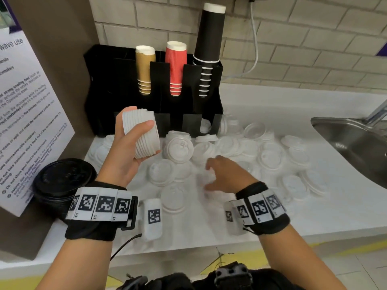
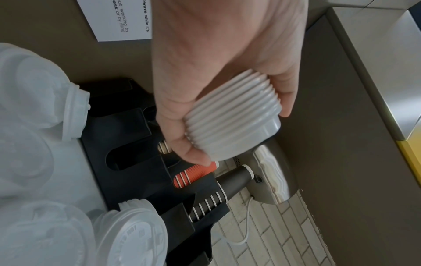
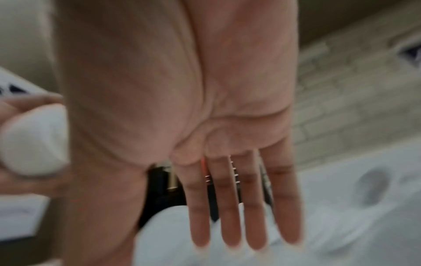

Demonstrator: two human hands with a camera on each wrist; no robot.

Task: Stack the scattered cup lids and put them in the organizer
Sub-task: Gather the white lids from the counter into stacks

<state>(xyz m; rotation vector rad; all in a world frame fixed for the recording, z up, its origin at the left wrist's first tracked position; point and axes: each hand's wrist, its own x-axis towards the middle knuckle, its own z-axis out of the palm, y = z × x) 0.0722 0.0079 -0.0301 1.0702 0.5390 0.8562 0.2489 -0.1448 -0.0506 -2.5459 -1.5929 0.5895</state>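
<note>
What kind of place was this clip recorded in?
Probably a shared office or campus kitchenette: a black cup organizer holding paper cups, a steel sink set in the white counter, and a posted notice on microwave use.

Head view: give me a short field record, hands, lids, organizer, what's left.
left hand: grips a stack of white lids, held above the counter
right hand: open, fingers straight, palm down over the loose lids
organizer: black, at the back wall; tan, red and black cup stacks in its upper slots
counter: white, many lids scattered
left to do: held stack not yet in the organizer
</note>
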